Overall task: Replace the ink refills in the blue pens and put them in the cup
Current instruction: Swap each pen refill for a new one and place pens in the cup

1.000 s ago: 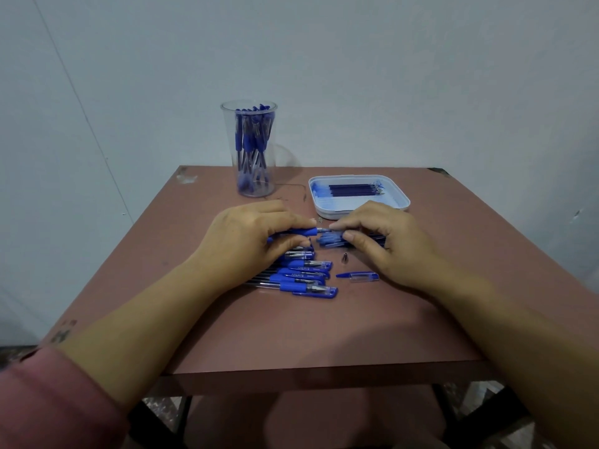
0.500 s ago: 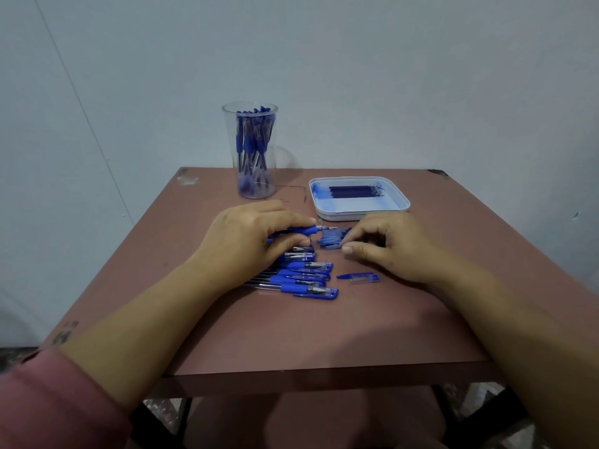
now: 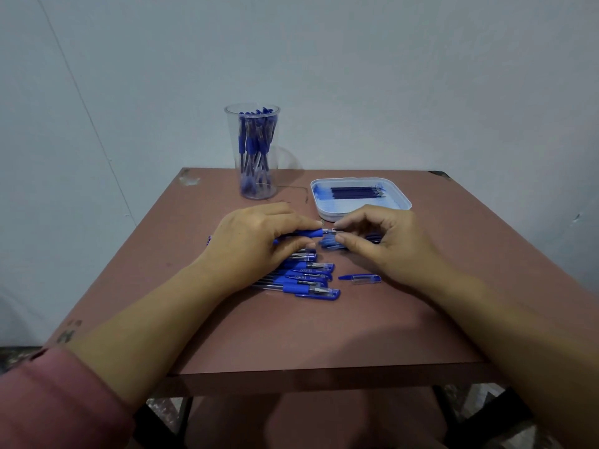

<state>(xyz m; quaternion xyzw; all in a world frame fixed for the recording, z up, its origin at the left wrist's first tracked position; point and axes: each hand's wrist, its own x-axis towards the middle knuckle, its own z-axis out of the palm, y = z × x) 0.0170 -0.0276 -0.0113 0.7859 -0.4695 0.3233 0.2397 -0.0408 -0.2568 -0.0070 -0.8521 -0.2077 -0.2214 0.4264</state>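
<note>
The worktop (image 3: 291, 335) carries the big things just as it did a second ago. The change is in my right hand (image 3: 389, 241), which half a second ago had drawn off toward the right edge and has now come back to meet my left hand (image 3: 259, 241) over the middle. The cup (image 3: 252, 150), crowded with pens, stands near the far edge left of the middle. The tray (image 3: 324, 215) with its refills (image 3: 356, 192) sits to its right along the same edge, and neither is touched. The row of pens (image 3: 308, 277) waits in the middle, partly under my left hand. My left grip is closed round the barrel of the blue pen (image 3: 308, 233), as before; my right grip now pinches its tip end between finger and thumb. I judge this the start of unscrewing or refitting the nose piece, though I cannot tell which. The loose cap (image 3: 363, 279) lies just right of the row, so this pen is some steps from the cup.
</note>
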